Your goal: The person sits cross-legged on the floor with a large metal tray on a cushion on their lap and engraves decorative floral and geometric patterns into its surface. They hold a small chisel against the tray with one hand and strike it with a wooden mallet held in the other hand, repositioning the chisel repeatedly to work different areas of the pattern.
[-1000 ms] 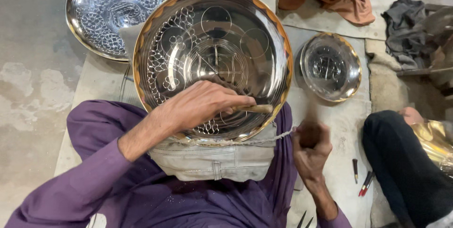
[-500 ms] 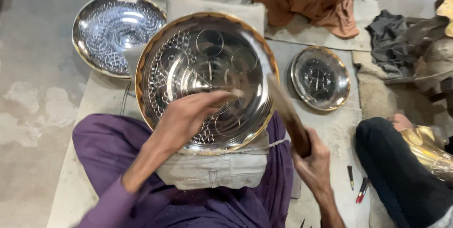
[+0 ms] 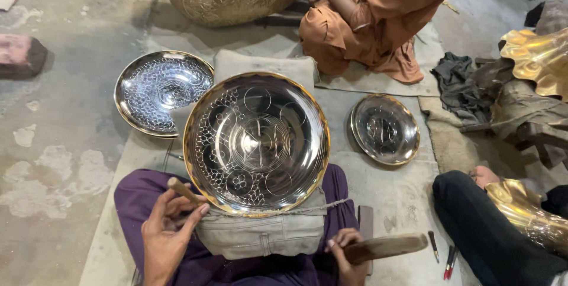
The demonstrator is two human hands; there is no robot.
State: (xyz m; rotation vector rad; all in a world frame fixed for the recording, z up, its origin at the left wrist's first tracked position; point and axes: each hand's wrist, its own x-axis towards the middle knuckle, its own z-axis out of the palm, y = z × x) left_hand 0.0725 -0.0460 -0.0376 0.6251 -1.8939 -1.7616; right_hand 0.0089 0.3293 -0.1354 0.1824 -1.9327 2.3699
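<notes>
Engraved metal bowl (image 3: 256, 143), gold-rimmed, rests tilted on a grey cloth pad (image 3: 260, 235) across the person's lap, tied down by a cord along its near edge. The left hand (image 3: 167, 233) is closed around a thin chisel-like punch (image 3: 183, 190), whose tip sits beside the bowl's near-left rim. The right hand (image 3: 346, 256) grips a wooden mallet (image 3: 384, 247), held low and level, off to the right of the bowl. This looks like a pause between strikes in chasing the pattern; a next blow would need the punch tip set on a line first. Two smaller dishes (image 3: 163, 90) (image 3: 384, 129) lie on the mat behind.
</notes>
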